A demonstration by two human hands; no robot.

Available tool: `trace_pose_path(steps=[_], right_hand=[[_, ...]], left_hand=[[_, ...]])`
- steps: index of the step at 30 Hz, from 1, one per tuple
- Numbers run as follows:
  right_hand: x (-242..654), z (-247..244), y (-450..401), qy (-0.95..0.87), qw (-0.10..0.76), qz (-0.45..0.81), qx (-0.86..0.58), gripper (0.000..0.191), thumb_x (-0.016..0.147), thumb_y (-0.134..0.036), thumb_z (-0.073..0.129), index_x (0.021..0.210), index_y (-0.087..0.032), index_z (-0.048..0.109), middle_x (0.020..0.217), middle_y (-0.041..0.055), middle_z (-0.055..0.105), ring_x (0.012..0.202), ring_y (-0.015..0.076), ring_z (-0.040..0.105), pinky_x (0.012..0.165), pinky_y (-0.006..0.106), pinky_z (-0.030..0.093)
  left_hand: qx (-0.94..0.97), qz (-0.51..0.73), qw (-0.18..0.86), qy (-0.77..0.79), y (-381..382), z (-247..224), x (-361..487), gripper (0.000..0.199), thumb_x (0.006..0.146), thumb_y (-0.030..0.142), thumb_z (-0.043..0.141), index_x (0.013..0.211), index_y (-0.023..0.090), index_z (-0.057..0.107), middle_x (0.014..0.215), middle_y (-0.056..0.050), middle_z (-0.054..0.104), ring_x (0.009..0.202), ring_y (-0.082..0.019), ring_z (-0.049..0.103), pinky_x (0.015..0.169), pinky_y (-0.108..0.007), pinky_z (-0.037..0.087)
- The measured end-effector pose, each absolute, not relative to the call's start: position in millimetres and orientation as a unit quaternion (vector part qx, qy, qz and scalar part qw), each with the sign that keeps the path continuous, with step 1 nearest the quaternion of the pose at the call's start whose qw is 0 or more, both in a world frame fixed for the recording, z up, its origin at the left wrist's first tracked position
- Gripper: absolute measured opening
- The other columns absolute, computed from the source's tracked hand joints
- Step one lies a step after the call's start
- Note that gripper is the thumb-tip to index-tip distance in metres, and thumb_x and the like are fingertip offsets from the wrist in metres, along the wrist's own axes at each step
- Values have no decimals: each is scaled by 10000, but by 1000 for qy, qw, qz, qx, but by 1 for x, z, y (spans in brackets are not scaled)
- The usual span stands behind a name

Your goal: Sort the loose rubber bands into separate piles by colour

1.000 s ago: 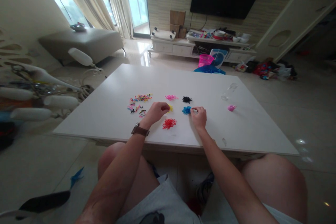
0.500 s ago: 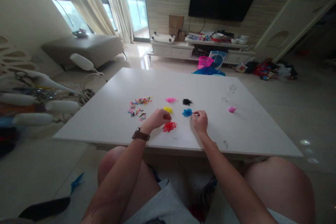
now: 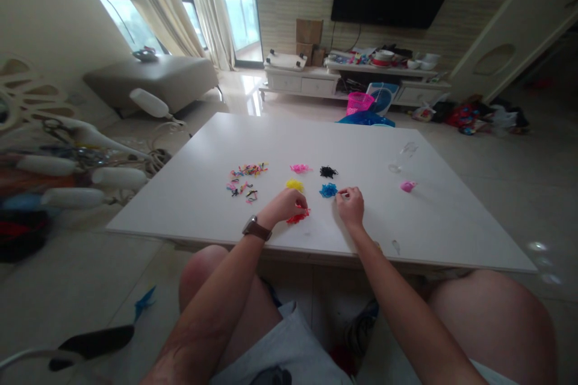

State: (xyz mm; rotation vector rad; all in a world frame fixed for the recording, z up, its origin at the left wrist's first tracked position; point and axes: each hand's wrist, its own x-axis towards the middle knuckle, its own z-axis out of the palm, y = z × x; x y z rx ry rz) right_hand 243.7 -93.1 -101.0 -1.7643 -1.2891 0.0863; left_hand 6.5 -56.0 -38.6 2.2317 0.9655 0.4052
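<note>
My left hand (image 3: 288, 206), with a watch on the wrist, is closed in a pinch over the red pile of small rubber bands (image 3: 295, 218) and partly covers it. My right hand (image 3: 351, 203) has its thumb and fingers pressed together at the right edge of the blue rubber-band pile (image 3: 328, 190). Whatever lies between the fingers of either hand is too small to make out. Just beyond my left hand sits a yellow pile (image 3: 294, 184). Pink bands (image 3: 300, 168) and black bands (image 3: 328, 172) form two piles farther back.
Mixed-colour bands (image 3: 250, 169) lie scattered at the left of the white table (image 3: 361, 150). To the right are a small pink object (image 3: 409, 186), a clear container (image 3: 409, 149) and a small clear piece (image 3: 396, 246) near the front edge. White lamp arms (image 3: 120, 178) stand left of the table.
My left hand has moved slightly right and down onto the red pile, hiding more of it. My right hand stays by the blue pile. The whole view has shifted a little.
</note>
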Motion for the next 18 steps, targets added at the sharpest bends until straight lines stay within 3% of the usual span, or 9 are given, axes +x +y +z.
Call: trace_pose_path(steps=[5, 10, 14, 18], right_hand=[[244, -99, -93, -525, 457, 36, -717, 72, 767, -231, 558, 722, -214, 611, 875, 49, 584, 824, 219, 544, 823, 360, 438], [244, -99, -93, -525, 456, 42, -717, 70, 766, -226, 558, 723, -212, 611, 878, 47, 583, 823, 214, 548, 821, 354, 440], [244, -99, -93, -523, 455, 46, -719, 69, 768, -227, 558, 728, -211, 611, 883, 45, 587, 824, 211, 552, 818, 351, 440], [244, -98, -93, -523, 456, 50, -719, 67, 763, -213, 555, 728, -209, 612, 884, 45, 591, 835, 211, 557, 811, 347, 436]], left_hand=[[836, 204, 320, 397, -49, -31, -4, 158, 810, 193, 650, 796, 152, 803, 795, -60, 768, 721, -160, 664, 715, -264, 489], [771, 242, 269, 523, -26, -23, -49, 177, 803, 218, 635, 821, 147, 796, 818, -66, 775, 762, -187, 679, 735, -268, 512], [676, 198, 215, 676, -12, -27, -91, 170, 772, 194, 647, 843, 149, 795, 859, -77, 780, 855, -218, 699, 782, -271, 510], [639, 145, 205, 727, -6, -41, -108, 216, 713, 145, 685, 903, 154, 787, 938, -96, 776, 905, -216, 689, 791, -268, 500]])
